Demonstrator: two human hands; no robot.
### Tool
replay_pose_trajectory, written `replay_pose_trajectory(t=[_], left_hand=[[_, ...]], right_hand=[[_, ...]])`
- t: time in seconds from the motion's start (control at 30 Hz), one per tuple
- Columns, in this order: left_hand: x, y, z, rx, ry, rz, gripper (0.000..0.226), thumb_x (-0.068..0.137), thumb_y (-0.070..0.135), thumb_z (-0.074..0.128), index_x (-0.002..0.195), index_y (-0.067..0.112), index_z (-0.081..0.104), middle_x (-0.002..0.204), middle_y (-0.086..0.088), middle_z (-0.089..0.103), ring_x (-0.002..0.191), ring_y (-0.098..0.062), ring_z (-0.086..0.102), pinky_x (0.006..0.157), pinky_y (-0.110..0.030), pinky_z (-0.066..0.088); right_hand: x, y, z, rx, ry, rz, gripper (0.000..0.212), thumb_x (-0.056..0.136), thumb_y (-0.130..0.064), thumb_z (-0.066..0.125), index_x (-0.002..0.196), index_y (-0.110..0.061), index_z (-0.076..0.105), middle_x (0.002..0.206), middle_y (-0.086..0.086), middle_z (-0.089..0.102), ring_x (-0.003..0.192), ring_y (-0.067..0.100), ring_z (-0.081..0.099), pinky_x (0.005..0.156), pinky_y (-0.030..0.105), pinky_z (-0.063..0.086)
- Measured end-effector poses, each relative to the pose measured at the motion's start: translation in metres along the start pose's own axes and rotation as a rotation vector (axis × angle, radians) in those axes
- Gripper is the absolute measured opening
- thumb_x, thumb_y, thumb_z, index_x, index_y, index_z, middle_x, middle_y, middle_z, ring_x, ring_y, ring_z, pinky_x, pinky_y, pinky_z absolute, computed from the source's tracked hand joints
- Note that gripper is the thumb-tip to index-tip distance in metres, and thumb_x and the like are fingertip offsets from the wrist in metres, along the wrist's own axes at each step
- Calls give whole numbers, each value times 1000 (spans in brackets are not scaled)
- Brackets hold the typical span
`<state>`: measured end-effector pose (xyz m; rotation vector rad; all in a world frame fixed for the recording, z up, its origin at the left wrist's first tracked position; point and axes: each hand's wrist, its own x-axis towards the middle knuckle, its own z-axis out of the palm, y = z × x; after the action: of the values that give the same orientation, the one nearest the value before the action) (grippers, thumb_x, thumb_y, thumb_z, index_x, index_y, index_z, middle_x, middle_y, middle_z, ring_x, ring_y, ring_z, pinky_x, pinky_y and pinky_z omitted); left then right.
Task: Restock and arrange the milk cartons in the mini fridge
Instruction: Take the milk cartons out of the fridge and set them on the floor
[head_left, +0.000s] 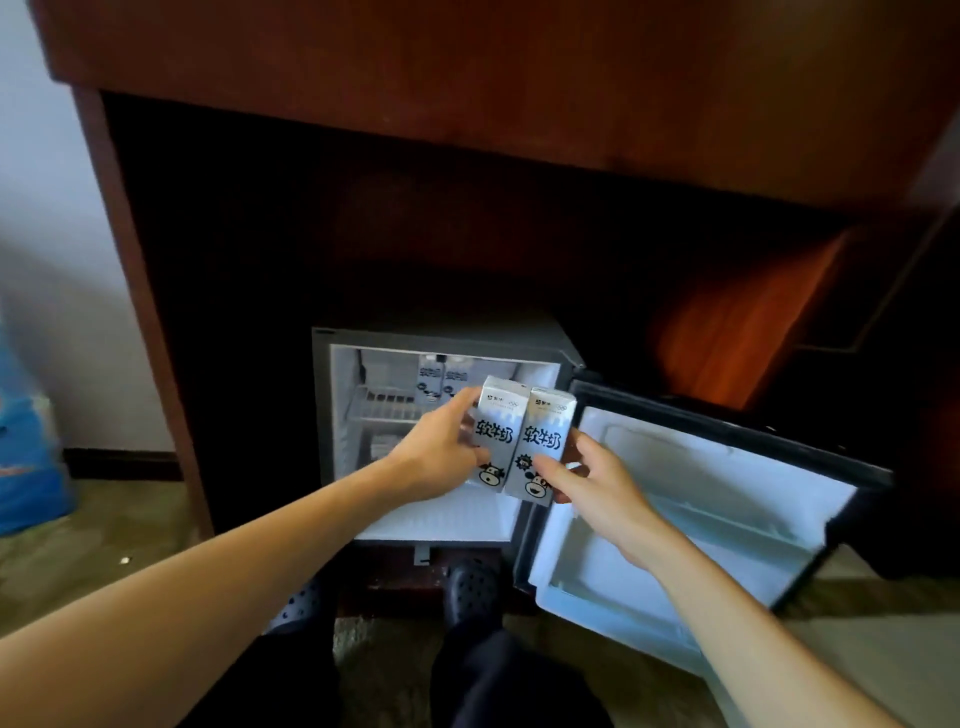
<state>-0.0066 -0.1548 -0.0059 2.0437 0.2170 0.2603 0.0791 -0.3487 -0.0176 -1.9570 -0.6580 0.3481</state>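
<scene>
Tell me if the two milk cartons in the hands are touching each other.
Touching. The head view shows the left carton and the right carton pressed side by side, their facing edges meeting with no gap between.

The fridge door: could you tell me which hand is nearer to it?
Right. The right hand holds the right carton over the door's hinge side; the left hand grips the left carton, farther left at the opening.

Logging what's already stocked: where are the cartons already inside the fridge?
Head view: two stocked cartons stand on the upper wire shelf, at the back of the fridge, just up-left of the held cartons.
</scene>
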Motion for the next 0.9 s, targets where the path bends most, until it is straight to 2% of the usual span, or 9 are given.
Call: replay_pose_trajectory(t=[0.1, 0.23, 0.33, 0.4, 0.5, 0.53, 0.63, 0.77, 0.9], left_hand=[[-14, 33, 28, 25, -55, 67, 42, 94, 8, 60, 128, 30, 48, 113, 5, 60, 100, -12, 65, 75, -27, 57], [-26, 73, 76, 84, -123, 174, 28, 98, 18, 59, 125, 23, 51, 113, 4, 62, 94, -7, 64, 62, -13, 50], [-35, 94, 121, 127, -234, 250, 51, 99, 17, 58, 142, 32, 35, 111, 5, 58, 90, -8, 66, 60, -12, 51], [-39, 100, 153, 155, -322, 278, 64, 98, 12, 57, 147, 39, 26, 112, 6, 58, 88, -6, 65, 60, -11, 51], [-41, 98, 207, 212, -416, 289, 56, 95, 6, 58, 139, 34, 37, 119, 3, 58, 93, -9, 62, 56, -13, 48], [-42, 94, 226, 221, -439, 265, 52, 93, 4, 58, 133, 31, 39, 117, -1, 59, 91, -13, 63, 57, -16, 47], [-51, 76, 280, 253, -489, 199, 43, 89, 6, 61, 123, 23, 41, 109, -6, 62, 87, -21, 62, 63, -26, 47], [-67, 38, 343, 246, -538, 29, 32, 91, 17, 65, 116, 18, 46, 100, -2, 63, 88, -17, 60, 59, -22, 43], [-88, -17, 391, 227, -578, -161, 34, 91, 22, 68, 116, 13, 47, 108, -9, 63, 89, -18, 64, 61, -28, 52]], right_hand=[[-43, 2, -34, 10, 69, -14, 23, 95, -35, 66, 117, -38, 64, 100, -11, 72, 88, 9, 68, 78, 27, 56], [-93, 23, -80, -36, 186, 7, 16, 92, -35, 69, 107, -32, 65, 93, -11, 73, 75, 9, 69, 65, 22, 52], [-128, 46, -112, -54, 274, 72, 34, 87, -40, 73, 115, -34, 54, 97, -10, 71, 70, 10, 70, 62, 22, 52], [-149, 66, -128, -78, 305, 105, 45, 85, -45, 72, 123, -35, 49, 103, -9, 69, 72, 10, 71, 66, 28, 58], [-185, 104, -147, -62, 326, 131, 53, 84, -49, 69, 129, -40, 44, 112, -10, 67, 87, 9, 71, 73, 39, 62], [-197, 116, -152, -50, 329, 152, 52, 86, -47, 69, 131, -40, 42, 113, -9, 68, 89, 8, 71, 72, 38, 62], [-231, 152, -161, -76, 328, 217, 44, 95, -40, 63, 133, -35, 41, 109, -5, 69, 76, 7, 70, 62, 36, 61], [-268, 209, -155, -152, 270, 365, 43, 99, -41, 58, 134, -33, 35, 122, -4, 65, 83, 11, 68, 74, 39, 59], [-301, 262, -130, -123, 299, 518, 43, 98, -40, 60, 132, -26, 37, 126, 2, 66, 98, 16, 69, 80, 32, 58]])
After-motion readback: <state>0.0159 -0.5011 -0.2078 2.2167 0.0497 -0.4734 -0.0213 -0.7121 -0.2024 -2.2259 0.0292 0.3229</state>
